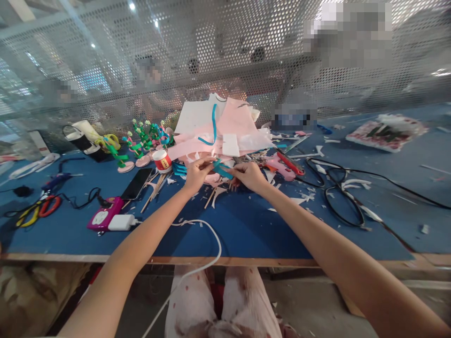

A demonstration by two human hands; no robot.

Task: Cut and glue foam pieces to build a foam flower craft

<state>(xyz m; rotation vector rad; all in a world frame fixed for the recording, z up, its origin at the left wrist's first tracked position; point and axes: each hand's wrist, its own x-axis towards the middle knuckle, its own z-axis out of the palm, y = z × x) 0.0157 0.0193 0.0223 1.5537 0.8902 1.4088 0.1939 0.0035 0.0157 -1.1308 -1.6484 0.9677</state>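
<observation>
Between my two hands, above the middle of the blue table, is a teal strip (222, 170) that looks folded or crossed over itself. My left hand (198, 174) pinches its left end with thumb and fingertips. At the other end, the fingers of my right hand (251, 175) are closed on the strip. Just behind them lie pink sheets (237, 118) and a small white card (230, 145). Another teal strip (214, 124), bent at its lower end, rests on the sheets. More teal pieces (180, 169) sit left of my left hand.
Green plant-like models on pink bases (143, 160) stand left, beside a red-and-white tub (162, 161). Nearer are a phone (138, 183), a magenta power adapter (104, 214) and pliers (38, 210). A pink glue gun (281, 167) and black cable (340, 206) lie right. Perforated metal (225, 51) rises behind.
</observation>
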